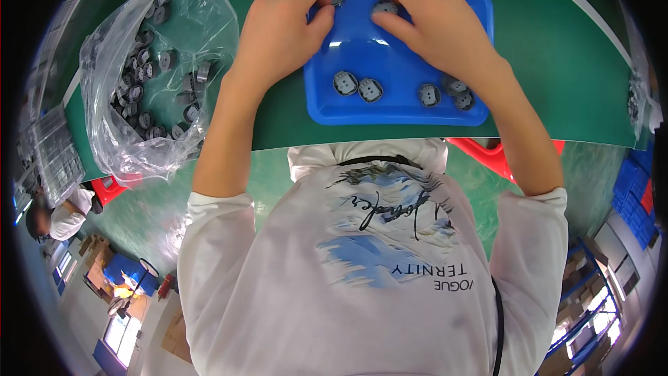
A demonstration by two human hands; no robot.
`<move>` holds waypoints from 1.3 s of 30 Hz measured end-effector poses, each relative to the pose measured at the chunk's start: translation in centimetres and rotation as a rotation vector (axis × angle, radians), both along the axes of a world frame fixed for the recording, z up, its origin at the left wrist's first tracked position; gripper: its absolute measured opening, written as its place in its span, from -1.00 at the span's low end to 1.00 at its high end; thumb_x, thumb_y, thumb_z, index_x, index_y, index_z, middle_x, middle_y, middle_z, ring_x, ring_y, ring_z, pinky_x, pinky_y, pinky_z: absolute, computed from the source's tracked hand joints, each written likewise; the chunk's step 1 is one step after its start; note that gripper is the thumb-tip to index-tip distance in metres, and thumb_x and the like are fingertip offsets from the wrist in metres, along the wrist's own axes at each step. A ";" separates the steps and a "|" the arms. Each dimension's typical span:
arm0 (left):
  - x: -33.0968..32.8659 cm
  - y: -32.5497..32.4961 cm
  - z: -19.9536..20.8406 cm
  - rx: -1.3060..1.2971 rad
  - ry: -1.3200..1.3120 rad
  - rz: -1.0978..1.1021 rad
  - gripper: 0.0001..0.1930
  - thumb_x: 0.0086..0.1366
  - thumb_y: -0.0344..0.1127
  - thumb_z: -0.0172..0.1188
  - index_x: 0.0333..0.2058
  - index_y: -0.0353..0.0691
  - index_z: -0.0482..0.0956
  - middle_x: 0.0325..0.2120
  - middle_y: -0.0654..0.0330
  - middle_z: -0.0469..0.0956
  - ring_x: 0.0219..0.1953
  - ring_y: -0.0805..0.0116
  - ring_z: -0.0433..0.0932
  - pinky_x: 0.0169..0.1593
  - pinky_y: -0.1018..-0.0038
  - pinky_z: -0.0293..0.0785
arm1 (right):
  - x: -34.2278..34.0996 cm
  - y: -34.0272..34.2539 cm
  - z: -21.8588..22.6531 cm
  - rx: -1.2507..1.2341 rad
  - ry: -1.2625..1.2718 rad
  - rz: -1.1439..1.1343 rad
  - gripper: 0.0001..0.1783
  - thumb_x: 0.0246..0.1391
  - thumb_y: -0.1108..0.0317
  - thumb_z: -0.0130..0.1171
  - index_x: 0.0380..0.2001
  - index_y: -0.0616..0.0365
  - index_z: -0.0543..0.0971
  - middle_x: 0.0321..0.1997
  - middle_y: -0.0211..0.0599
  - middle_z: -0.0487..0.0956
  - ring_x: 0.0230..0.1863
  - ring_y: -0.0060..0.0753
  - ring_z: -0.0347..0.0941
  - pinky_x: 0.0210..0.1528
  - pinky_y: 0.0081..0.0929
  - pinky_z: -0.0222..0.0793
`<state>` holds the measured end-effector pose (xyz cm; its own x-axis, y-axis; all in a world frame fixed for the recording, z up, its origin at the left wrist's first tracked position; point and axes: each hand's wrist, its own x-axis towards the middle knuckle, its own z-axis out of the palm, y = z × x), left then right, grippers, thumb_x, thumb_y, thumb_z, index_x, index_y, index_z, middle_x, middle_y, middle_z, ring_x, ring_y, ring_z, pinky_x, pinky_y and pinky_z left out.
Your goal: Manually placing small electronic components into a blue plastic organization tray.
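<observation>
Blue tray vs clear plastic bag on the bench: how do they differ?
Look: the blue tray is opaque with a formed rim; the clear plastic bag is see-through and wrinkled.
Contents: the tray shows only a few grey parts; the bag shows many more.
Hands: the left hand and right hand are at the tray; neither is at the bag.
Shared: both sit on the green table.
</observation>
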<state>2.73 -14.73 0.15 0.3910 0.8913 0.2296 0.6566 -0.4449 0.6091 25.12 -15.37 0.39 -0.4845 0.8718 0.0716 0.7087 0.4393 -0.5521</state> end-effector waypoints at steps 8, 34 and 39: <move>-0.2 0.0 0.3 0.010 -0.041 0.007 -0.87 0.08 -0.47 0.30 -0.38 -0.29 0.56 -0.03 -0.07 0.54 -0.07 -0.04 0.54 -0.04 0.26 0.52 | -0.1 -0.4 -0.5 0.000 0.053 -0.068 -0.69 0.09 0.35 0.29 -0.08 0.12 0.57 -0.25 -0.25 0.52 -0.29 -0.19 0.54 -0.22 -0.34 0.48; -1.0 0.6 -1.2 0.137 0.016 -0.004 -0.82 0.11 -0.37 0.39 -0.28 -0.17 0.65 0.00 0.17 0.59 -0.03 0.17 0.57 -0.17 0.31 0.54 | -0.5 1.9 -0.2 0.330 0.022 0.232 -0.83 0.08 0.26 0.23 -0.41 0.11 0.54 -0.35 -0.17 0.47 -0.32 -0.11 0.51 -0.28 -0.21 0.45; 2.4 -0.6 0.7 0.289 0.022 -0.219 -0.77 0.03 -0.38 0.37 -0.27 -0.12 0.67 -0.19 0.19 0.55 -0.06 0.13 0.47 -0.04 0.27 0.43 | 3.2 -0.2 3.1 0.061 0.107 0.001 -0.83 0.04 0.29 0.28 -0.34 0.12 0.58 -0.31 -0.24 0.51 -0.28 -0.16 0.51 -0.24 -0.25 0.44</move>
